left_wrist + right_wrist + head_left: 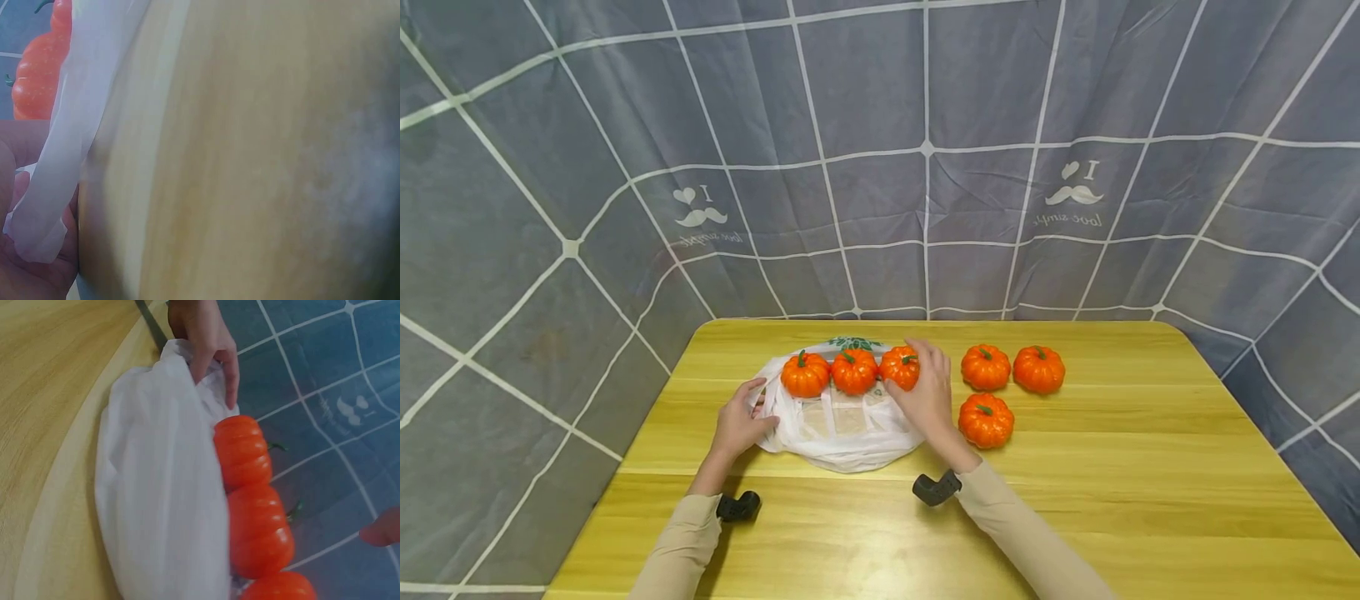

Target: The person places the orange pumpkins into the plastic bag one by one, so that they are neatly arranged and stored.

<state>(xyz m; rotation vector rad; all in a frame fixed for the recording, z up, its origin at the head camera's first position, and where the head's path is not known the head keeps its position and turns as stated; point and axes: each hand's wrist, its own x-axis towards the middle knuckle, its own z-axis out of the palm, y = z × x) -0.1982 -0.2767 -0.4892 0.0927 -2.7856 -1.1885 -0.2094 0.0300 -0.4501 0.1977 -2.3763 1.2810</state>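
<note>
A white plastic bag with a green print lies spread on the table. Three small orange pumpkins, the left one, the middle one and the right one, sit in a row at its mouth. My left hand holds the left edge of the bag, with the thin plastic between thumb and fingers. Over at the right pumpkin is my right hand, fingers spread past its far side and thumb overlapping it. In the right wrist view one fingertip stands apart from the pumpkins.
To the right of the bag, three more pumpkins rest on the wooden table: two at the back and one nearer. A grey curtain with white lines hangs behind the table and along its sides.
</note>
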